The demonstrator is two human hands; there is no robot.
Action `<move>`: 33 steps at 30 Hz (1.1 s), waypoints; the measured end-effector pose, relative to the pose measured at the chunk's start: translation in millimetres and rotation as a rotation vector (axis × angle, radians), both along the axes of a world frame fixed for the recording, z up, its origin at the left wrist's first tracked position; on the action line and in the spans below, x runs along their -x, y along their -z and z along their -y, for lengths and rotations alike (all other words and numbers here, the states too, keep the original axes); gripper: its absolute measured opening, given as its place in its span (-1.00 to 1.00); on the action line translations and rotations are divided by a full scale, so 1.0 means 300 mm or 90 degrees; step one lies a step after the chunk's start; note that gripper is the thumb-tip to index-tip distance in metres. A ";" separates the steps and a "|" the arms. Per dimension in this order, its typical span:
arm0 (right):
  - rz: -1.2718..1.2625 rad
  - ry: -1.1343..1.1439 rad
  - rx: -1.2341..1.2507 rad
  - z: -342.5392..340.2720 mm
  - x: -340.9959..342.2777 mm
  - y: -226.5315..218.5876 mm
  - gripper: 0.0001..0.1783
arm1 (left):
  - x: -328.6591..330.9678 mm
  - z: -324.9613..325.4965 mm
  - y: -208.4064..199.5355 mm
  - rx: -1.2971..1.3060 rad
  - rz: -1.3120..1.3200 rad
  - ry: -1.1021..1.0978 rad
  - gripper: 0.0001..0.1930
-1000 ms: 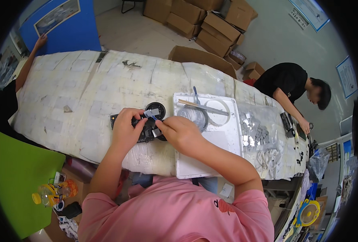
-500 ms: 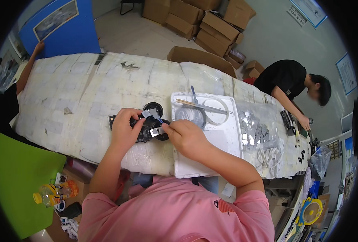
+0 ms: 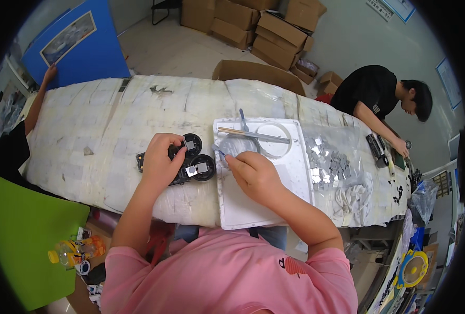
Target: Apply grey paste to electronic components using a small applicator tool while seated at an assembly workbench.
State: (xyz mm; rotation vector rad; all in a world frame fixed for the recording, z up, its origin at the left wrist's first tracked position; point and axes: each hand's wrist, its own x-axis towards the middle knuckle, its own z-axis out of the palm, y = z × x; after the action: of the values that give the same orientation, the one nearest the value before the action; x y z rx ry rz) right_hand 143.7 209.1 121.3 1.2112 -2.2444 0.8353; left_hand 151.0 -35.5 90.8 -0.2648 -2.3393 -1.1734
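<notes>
Right hand (image 3: 254, 177): thumb and forefinger are pinched on a slender bluish tool (image 3: 220, 150), its tip pointing to ten o'clock; the other fingers are curled in. The tool lies over the near-left edge of the tray and does not touch the device.

Left hand (image 3: 162, 159): fingers bent around a black device (image 3: 179, 178), thumb and forefinger closed at its upper end. The exact contact is partly hidden by the hand. The device rests on the table (image 3: 107, 172), directly left of the tray. It carries two round black parts, the upper (image 3: 193, 144) at one o'clock and the lower (image 3: 210, 168) at three o'clock, each with a silvery square inside.

Taking the device as clock centre, the following are noted. At three o'clock, the white tray (image 3: 248, 209) bears a wooden-handled stick (image 3: 248, 134), a pale ring (image 3: 277, 157) and a blue-handled implement (image 3: 243, 121). Beyond it, also at three, silvery tiles (image 3: 334, 165) lie on plastic film; a crumpled white cloth (image 3: 352, 201) is just below them. At two o'clock, a co-worker in black (image 3: 368, 93) leans over the table. At one, cardboard boxes (image 3: 282, 39). At ten, another person's hand (image 3: 50, 73) touches a blue panel (image 3: 93, 57). At eight, a green panel (image 3: 28, 235).
</notes>
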 end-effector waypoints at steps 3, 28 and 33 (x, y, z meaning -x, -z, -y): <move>-0.004 0.017 0.026 -0.025 0.003 0.026 -0.71 | 0.025 -0.004 -0.035 0.113 0.015 0.005 -0.82; 0.144 0.013 0.186 -0.061 0.033 0.053 -0.76 | 0.006 0.063 0.062 -0.142 0.140 -0.011 -0.73; 0.152 0.010 0.183 -0.059 0.029 0.052 -0.76 | 0.004 0.062 0.060 -0.161 0.152 -0.005 -0.73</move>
State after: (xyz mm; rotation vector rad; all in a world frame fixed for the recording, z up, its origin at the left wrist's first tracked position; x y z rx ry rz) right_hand 135.0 226.8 105.6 1.0030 -2.2109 1.3052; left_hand 149.8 -54.0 72.9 -0.0263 -2.3522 -1.5530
